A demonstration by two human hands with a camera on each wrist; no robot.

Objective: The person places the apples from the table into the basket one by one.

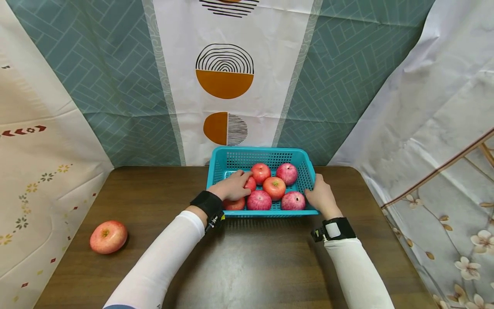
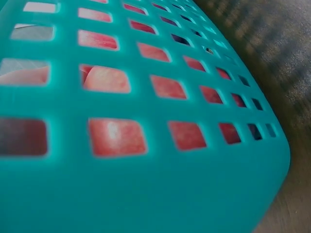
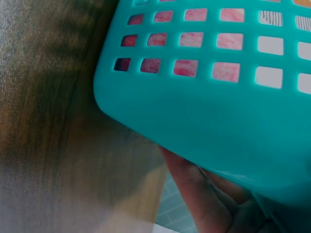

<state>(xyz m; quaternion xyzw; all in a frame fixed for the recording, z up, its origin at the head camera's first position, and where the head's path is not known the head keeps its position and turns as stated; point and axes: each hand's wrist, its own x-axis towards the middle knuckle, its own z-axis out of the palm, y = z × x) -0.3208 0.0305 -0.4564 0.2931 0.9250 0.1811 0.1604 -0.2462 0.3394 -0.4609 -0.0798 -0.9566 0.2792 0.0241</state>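
A teal plastic basket [image 1: 254,150] stands at the back middle of the brown table and holds several red apples [image 1: 274,187]. My left hand [image 1: 233,186] reaches into its left side, fingers curled over an apple [image 1: 251,184] that is mostly hidden beneath them. My right hand [image 1: 318,195] grips the basket's right front corner. The left wrist view is filled by the basket wall [image 2: 146,194], with red apples [image 2: 116,137] showing through its holes. In the right wrist view the basket corner [image 3: 218,121] sits above my fingers [image 3: 199,194], which curl beneath it.
One loose red apple [image 1: 108,236] lies on the table [image 1: 254,262] near its left edge. Patterned cloth backdrops [image 1: 224,81] close in the table at the back and on both sides.
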